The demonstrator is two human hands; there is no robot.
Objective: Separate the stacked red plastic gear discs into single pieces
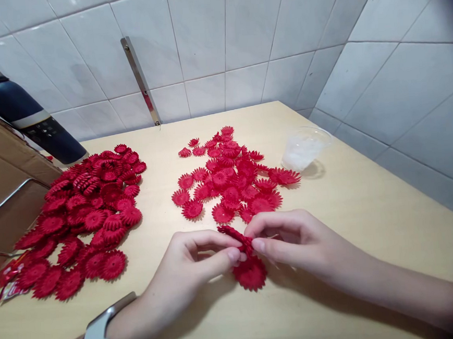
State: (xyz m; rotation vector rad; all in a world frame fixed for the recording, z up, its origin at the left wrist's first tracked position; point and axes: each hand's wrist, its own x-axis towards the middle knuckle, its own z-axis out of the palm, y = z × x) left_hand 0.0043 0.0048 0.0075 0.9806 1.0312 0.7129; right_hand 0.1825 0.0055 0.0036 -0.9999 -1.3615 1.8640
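Note:
Several red petalled pieces are pinched between my two hands near the front middle of the table. My left hand (202, 257) holds them from the left with thumb and fingers. From the right, my right hand (290, 237) grips the same red pieces (247, 246) at their edge. Just below the fingertips shows a round red flower piece (251, 273); whether it is held or lies on the table I cannot tell. A loose pile of red flower pieces (229, 179) spreads just beyond my hands, and a larger pile (93, 219) lies to the left.
On the wooden table (174, 304), a clear cup (303, 150) with whitish contents stands at the back right. A dark bottle (46, 121) leans at the back left beside a cardboard box (3, 171). A small wrapper (11, 285) lies at the left. Tiled walls border the table.

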